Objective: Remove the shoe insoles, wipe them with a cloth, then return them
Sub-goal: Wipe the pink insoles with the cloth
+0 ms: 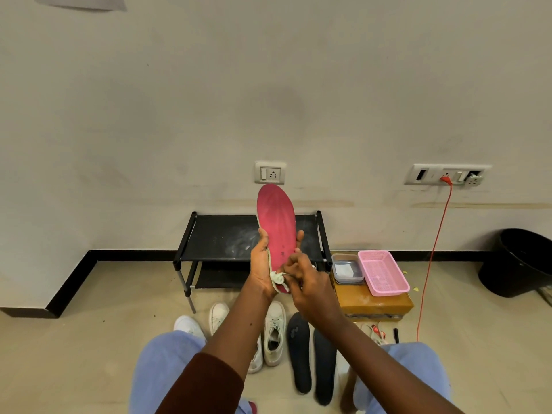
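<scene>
We hold the pink insole (pixel 276 222) upright in front of us, toe end up and heel end down, raised above the floor and facing us, so that its whole top face is in reach of the wipe. Our left hand (pixel 263 264) grips it around the lower half. The thumb lies along one edge and the fingertips curl round from behind onto the other, a hold that braces the thin, flexible sheet against the rubbing. Our right hand (pixel 307 283) pinches a small bunched pale cloth (pixel 277 277) and presses it on the heel end of the insole, just beside the left palm. We judge the wiping step to be under way on this one. Below our hands, two dark insoles (pixel 298 351) lie flat side by side on the floor (pixel 89 354) between our knees, out of their shoes and within easy reach. White sneakers (pixel 274 333) stand just beside them, close enough for the insoles to go back in without our shifting. Beyond stands a black shoe rack (pixel 227 237) against the wall. To its right a pink basket (pixel 383 271) and a clear container (pixel 346 268) rest on a yellowish box (pixel 373 304).
</scene>
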